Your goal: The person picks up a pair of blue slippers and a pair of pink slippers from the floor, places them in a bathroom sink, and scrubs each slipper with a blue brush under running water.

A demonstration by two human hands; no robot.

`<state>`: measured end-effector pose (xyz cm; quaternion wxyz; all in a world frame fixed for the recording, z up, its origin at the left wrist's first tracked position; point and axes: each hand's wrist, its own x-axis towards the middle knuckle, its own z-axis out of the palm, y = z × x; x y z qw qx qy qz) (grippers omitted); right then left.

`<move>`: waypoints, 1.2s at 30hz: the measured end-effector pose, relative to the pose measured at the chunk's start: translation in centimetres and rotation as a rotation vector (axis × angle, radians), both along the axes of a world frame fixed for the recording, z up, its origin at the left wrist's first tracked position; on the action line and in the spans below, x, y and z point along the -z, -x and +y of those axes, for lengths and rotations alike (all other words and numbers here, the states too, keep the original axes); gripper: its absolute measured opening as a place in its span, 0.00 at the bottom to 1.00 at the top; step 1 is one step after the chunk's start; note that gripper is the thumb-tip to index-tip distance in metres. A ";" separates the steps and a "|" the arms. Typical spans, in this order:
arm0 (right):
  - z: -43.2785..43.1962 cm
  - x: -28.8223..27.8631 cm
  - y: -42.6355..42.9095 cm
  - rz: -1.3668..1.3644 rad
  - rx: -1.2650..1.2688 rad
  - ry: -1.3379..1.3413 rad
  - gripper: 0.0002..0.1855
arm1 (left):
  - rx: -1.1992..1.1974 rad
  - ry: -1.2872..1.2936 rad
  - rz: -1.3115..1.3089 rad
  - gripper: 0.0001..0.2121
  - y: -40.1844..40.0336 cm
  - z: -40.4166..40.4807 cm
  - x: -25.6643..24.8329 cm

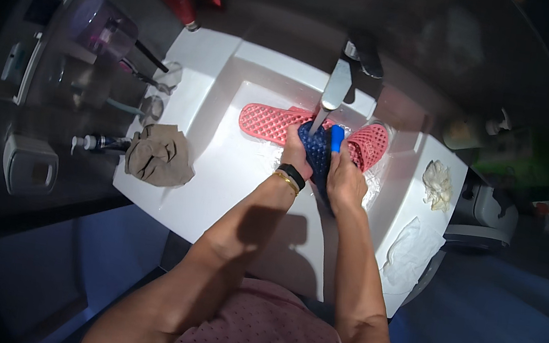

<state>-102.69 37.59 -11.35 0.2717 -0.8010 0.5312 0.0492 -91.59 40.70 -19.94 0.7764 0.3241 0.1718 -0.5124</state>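
Observation:
My left hand (299, 153) grips the side of a dark blue perforated slipper (315, 143), held tilted in the sink under a running tap (336, 86). Water falls onto the slipper's upper end. In my right hand (347, 180) is a bright blue handle (336, 138), probably a brush; its working end is hidden against the slipper. Behind my hands, a pink perforated slipper (265, 121) lies sole-side along the basin. A second pink slipper (374, 145) rests to the right of my right hand. The blue slipper's lower end is partly covered by my right hand.
The white sink (193, 161) carries a crumpled grey-brown cloth (158, 154) on its left ledge, beside a pump bottle (98, 142). On the right ledge lie a crumpled pale wad (437, 185) and white tissue (411, 252). A red bottle (180, 0) stands at the back left corner.

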 end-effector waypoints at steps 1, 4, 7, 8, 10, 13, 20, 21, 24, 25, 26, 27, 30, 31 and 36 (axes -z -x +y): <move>1.3 0.1 0.6 -0.009 -0.055 0.043 0.23 | -0.042 -0.017 0.015 0.19 -0.1 0.4 0.2; 5.2 -1.0 3.7 -0.086 -0.181 0.149 0.24 | -0.080 -0.072 -0.018 0.18 -0.6 0.7 0.8; 6.0 -0.5 4.9 -0.090 -0.166 0.162 0.24 | -0.099 -0.131 -0.025 0.18 0.1 0.1 0.7; 5.0 1.0 4.9 -0.064 -0.163 0.166 0.25 | -0.068 -0.117 -0.014 0.19 0.4 -0.1 0.6; 3.7 1.7 4.0 -0.011 -0.144 0.104 0.26 | -0.060 -0.066 -0.025 0.20 0.3 -0.3 0.7; 3.4 1.6 2.6 -0.062 0.020 -0.001 0.27 | -0.068 -0.128 -0.025 0.20 -0.1 -0.2 -0.8; 1.3 2.9 3.1 -0.379 0.277 -0.120 0.25 | 0.028 0.177 -0.059 0.17 0.7 4.0 -2.2; 1.3 2.6 3.1 -0.377 0.278 -0.142 0.26 | 0.053 0.112 -0.093 0.17 0.7 4.5 -2.7; 3.7 1.1 2.8 -0.499 0.177 -0.149 0.25 | -0.025 0.071 0.001 0.23 -1.4 6.2 -0.2; 4.4 0.5 3.1 -0.547 0.153 -0.138 0.25 | -0.040 0.072 -0.011 0.24 -1.7 6.1 -0.6; 4.6 0.5 3.5 -0.673 0.181 -0.246 0.24 | -0.091 0.012 -0.032 0.27 -1.9 5.8 -1.0; 4.6 0.1 3.6 -0.657 0.155 -0.249 0.24 | -0.092 -0.046 -0.058 0.28 -2.0 5.4 -1.8; 4.4 -4.9 2.1 -0.584 0.018 -0.229 0.24 | -0.084 -0.219 -0.116 0.33 -3.2 4.7 -2.8; 4.3 -5.5 1.4 -0.538 -0.046 -0.145 0.24 | -0.062 -0.191 -0.144 0.32 -3.1 4.1 -3.1; 4.4 -5.2 0.6 -0.335 -0.235 0.076 0.26 | -0.038 -0.243 -0.210 0.30 -3.9 2.3 -2.6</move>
